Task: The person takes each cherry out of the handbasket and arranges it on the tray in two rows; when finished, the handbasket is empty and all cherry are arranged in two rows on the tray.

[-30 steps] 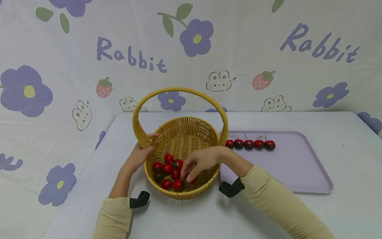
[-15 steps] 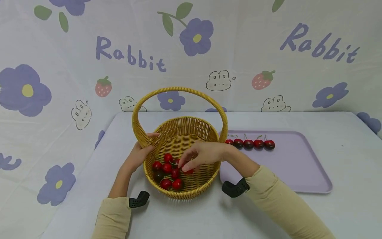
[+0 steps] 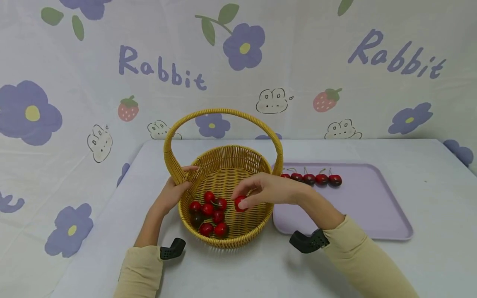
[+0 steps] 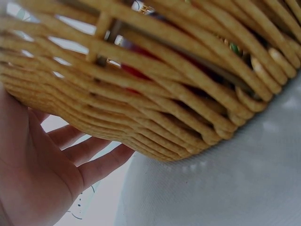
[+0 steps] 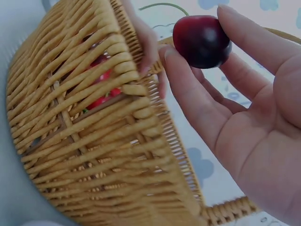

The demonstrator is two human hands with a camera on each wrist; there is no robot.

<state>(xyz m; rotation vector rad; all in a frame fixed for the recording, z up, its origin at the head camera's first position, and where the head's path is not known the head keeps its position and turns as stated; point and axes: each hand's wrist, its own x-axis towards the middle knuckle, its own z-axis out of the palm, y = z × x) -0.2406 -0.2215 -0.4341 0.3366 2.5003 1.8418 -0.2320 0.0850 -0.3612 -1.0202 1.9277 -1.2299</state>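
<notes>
A yellow woven basket (image 3: 225,244) with a tall arched handle stands on the table, several dark red cherries (image 3: 207,210) heaped in its front left part. My left hand (image 3: 173,193) holds the basket's left side at the foot of the handle; in the left wrist view its fingers (image 4: 106,162) lie against the outside of the weave. Over the right part of the basket, my right hand (image 3: 266,190) pinches one cherry (image 5: 202,41) between thumb and fingers. That cherry is clear of the others, and a thin green stem shows beside it in the right wrist view.
To the right of the basket lies a lilac tray (image 3: 357,211), partly hidden behind the right arm. A row of several cherries (image 3: 321,179) with stems runs along its far left part. A patterned cloth (image 3: 231,95) hangs behind the table.
My right hand has lifted a cherry from the basket and drawn it up and to the right, away from the heap. The left hand keeps its hold on the basket.
</notes>
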